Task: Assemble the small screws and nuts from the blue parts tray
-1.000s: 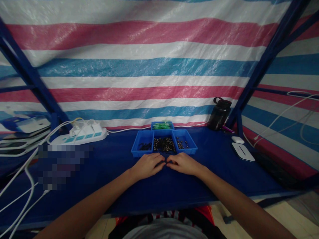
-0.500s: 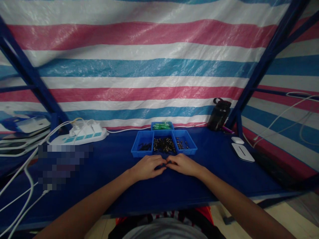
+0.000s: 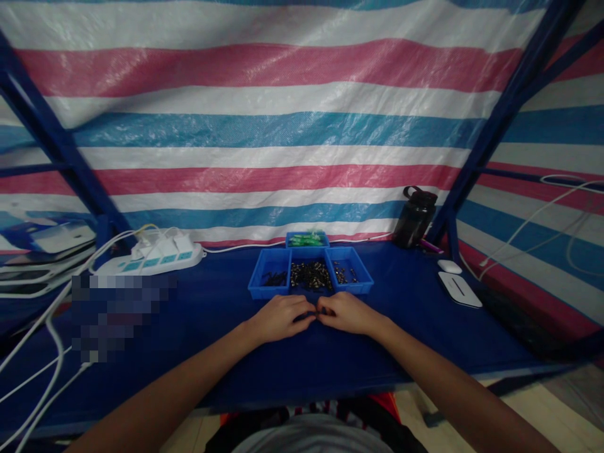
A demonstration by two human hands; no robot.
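Note:
My left hand [image 3: 283, 318] and my right hand [image 3: 348, 313] meet fingertip to fingertip just in front of the blue bins. Both are closed in a pinch; a small dark piece seems to sit between the tips, too small to name. Beyond the fingers, the middle blue bin [image 3: 309, 253] holds many small black and metallic parts [image 3: 311, 275]. The left bin [image 3: 257, 290] contains dark slender pieces [image 3: 274, 278], and the right bin [image 3: 361, 287] has a few shiny metal pieces [image 3: 344, 274]. Behind them a smaller bin [image 3: 306, 243] carries green items [image 3: 306, 238].
On the blue table [image 3: 226, 371], a white power strip [image 3: 160, 259] with plugs and cables lies left, near stacked devices [image 3: 38, 270]. To the right stand a dark bottle [image 3: 415, 217] and a white flat device [image 3: 460, 289]. Blue frame posts [image 3: 495, 138] and striped sheeting [image 3: 283, 129] enclose the table.
The right fingers have shifted very slightly and curled a little more at the tips. The left hand stays nearly in place, and the bins have not moved.

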